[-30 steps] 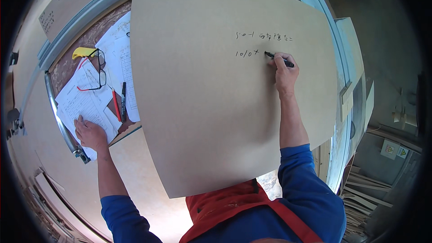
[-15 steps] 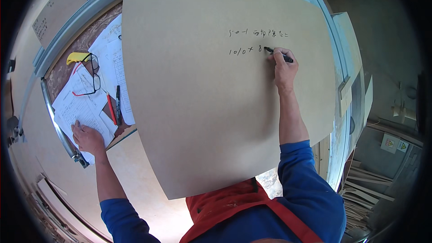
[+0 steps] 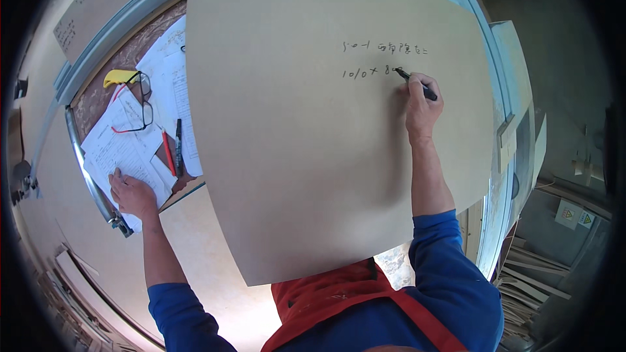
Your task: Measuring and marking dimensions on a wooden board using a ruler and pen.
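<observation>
One black marker [image 3: 430,93], partly hidden, clamped in right hand [image 3: 424,109]; left hand [image 3: 135,197], grip apart, partly covers papers [image 3: 112,146].

Right fingers [image 3: 417,81] holding black marker [image 3: 429,93], brown board [image 3: 306,150] beneath, left fingers [image 3: 119,182] on papers [image 3: 107,148]

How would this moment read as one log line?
right hand: holds black marker, tip at tan board | left hand: rests on papers | eyeglasses: lie over papers
</observation>
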Demonstrator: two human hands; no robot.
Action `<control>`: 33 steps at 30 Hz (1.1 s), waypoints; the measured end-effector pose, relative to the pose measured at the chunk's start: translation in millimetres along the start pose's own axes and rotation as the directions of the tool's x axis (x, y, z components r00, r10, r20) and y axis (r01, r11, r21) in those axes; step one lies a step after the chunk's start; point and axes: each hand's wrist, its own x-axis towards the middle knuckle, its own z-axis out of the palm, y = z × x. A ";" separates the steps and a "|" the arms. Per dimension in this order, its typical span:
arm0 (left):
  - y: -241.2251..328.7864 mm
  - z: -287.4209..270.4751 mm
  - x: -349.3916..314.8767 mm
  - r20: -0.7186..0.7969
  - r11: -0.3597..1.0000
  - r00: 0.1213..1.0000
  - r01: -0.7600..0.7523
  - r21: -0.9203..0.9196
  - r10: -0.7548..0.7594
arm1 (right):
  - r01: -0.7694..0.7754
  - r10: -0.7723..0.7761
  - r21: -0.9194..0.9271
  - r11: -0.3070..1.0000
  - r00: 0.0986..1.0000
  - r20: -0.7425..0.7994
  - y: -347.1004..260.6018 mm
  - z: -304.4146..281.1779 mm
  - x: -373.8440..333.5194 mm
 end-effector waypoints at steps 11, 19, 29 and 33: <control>44.2 -3.3 -29.1 0.120 0.954 0.989 0.119 -0.276 -0.089 | 0.233 -0.227 -0.234 0.944 0.972 0.051 0.7 -32.2 -66.6; 36.1 8.3 -30.7 0.101 0.938 0.993 0.096 -0.333 -0.066 | 0.186 -0.191 -0.177 0.966 0.982 -0.007 -4.6 -24.3 -86.9; 21.0 -5.1 -19.1 0.086 0.875 0.996 0.075 -0.479 -0.038 | 0.110 -0.107 -0.145 0.983 0.994 0.029 -51.7 40.3 -283.1; 10.5 -13.3 -16.4 0.120 0.848 0.992 0.044 -0.529 0.024 | 0.061 -0.045 -0.078 0.995 0.980 0.192 -64.0 62.4 -389.9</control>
